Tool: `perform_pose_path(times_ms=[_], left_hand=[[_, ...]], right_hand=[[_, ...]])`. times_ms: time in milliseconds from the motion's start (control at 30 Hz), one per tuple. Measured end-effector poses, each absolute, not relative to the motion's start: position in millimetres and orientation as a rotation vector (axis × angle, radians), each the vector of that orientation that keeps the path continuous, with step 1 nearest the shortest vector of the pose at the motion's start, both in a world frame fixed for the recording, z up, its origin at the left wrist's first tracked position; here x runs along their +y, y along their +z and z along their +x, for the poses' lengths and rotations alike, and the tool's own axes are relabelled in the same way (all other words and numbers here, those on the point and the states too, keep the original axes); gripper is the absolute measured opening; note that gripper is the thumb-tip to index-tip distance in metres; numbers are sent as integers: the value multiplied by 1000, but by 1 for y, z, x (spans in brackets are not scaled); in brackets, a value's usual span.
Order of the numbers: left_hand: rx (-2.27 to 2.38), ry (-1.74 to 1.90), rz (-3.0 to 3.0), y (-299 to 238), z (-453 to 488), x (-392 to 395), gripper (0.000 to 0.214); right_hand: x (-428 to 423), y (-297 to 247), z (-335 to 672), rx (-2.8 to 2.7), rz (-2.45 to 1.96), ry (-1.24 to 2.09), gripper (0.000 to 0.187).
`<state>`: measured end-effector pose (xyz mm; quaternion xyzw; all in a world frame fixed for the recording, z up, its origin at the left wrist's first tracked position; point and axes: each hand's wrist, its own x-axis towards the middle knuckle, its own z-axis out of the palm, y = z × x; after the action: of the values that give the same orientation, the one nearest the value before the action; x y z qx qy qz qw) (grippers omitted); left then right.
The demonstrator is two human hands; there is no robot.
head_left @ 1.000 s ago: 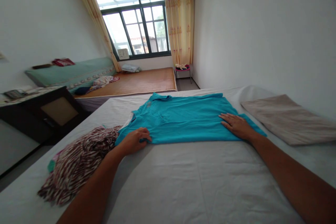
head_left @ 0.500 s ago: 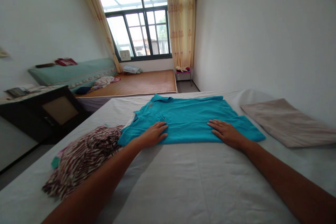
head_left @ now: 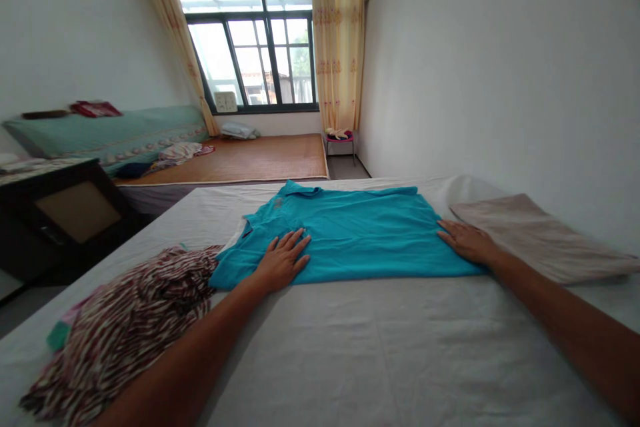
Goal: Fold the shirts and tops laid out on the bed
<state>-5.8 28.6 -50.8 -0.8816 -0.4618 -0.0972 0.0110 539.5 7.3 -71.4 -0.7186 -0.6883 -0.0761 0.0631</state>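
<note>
A turquoise polo shirt lies folded flat on the white bed sheet, collar toward the far left. My left hand rests palm down on the shirt's near left part, fingers stretched out. My right hand lies flat on the shirt's right end, fingers extended and open. Neither hand grips the cloth.
A crumpled brown-and-white striped garment lies at the bed's left edge. A folded beige cloth sits at the right by the wall. A dark cabinet stands left of the bed. Beyond are a bamboo-matted platform and a small pink stool.
My left hand went from pinching the shirt's near left corner to lying flat on it. My right hand slid left along the shirt, then back to its right end.
</note>
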Motion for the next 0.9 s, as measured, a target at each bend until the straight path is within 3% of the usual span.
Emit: perform_pose_path(times_ms=[133, 333, 600, 767, 900], left_hand=[[-1451, -306, -2762, -48, -5, 27, 53], [-1449, -325, -2762, -46, -7, 26, 53], [-1441, -346, -2770, -47, -10, 27, 52], [-1451, -370, -2777, -44, -9, 26, 51], [-1480, -378, -2787, -42, -9, 25, 51]], right_hand=[[41, -41, 510, -2128, -2133, -390, 47], [115, -17, 430, -2210, -1912, -243, 41], [204, -20, 399, -2163, -2117, -202, 41], [220, -18, 396, -2154, -2188, -220, 25], [231, -4, 372, -2097, -2174, -319, 35]])
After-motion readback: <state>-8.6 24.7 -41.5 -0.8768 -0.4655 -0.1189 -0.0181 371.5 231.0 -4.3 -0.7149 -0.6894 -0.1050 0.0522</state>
